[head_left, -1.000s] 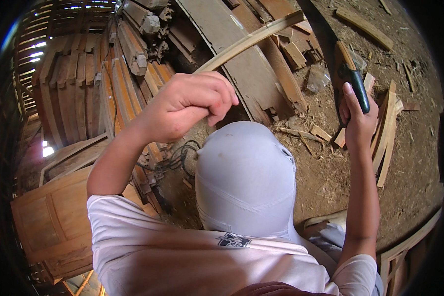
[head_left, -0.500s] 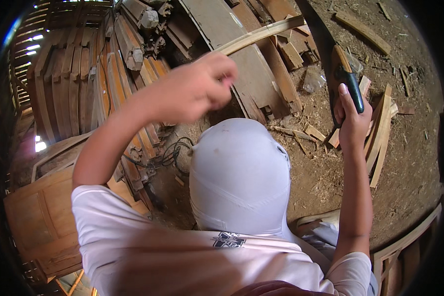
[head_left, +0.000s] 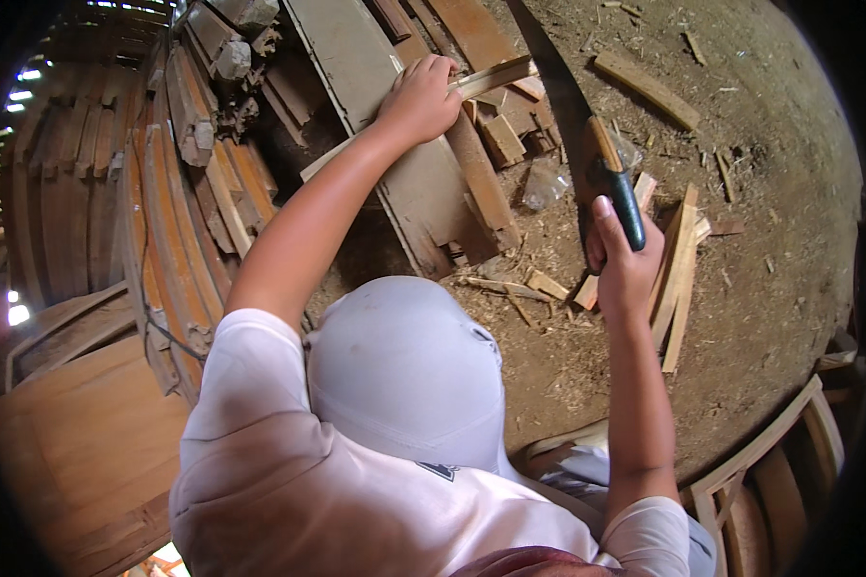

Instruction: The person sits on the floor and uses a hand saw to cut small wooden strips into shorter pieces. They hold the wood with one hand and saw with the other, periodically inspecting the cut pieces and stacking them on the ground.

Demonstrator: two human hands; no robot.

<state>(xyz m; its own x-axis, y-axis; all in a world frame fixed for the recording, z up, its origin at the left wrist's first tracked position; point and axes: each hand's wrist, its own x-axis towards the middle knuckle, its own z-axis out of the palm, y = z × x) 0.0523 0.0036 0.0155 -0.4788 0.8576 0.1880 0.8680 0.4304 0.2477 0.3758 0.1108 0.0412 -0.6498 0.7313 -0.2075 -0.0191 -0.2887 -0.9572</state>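
Observation:
A pale wooden strip (head_left: 497, 77) lies across a long grey board (head_left: 351, 62). My left hand (head_left: 421, 100) is closed over the strip, pressing it against the board. In my right hand (head_left: 628, 252) is a handsaw (head_left: 560, 82), gripped by its dark green and wooden handle. The long, dark blade points away from me and passes by the strip's right end. Whether blade and wood touch, I cannot tell. Pale cloth covers my bent knee (head_left: 409, 370) between my arms.
Stacked timber (head_left: 178, 231) fills the left side, with a wooden panel (head_left: 87, 413) below it. Offcuts (head_left: 678, 279) and a loose plank (head_left: 647, 89) lie on the dirt floor among shavings. Clear plastic (head_left: 546, 185) sits near the boards. A wooden frame (head_left: 765, 438) stands at lower right.
My left hand, blurred and raised nearer to me before, has moved away from me onto the strip and closed on it. The right hand still holds the saw. The whole view has shifted.

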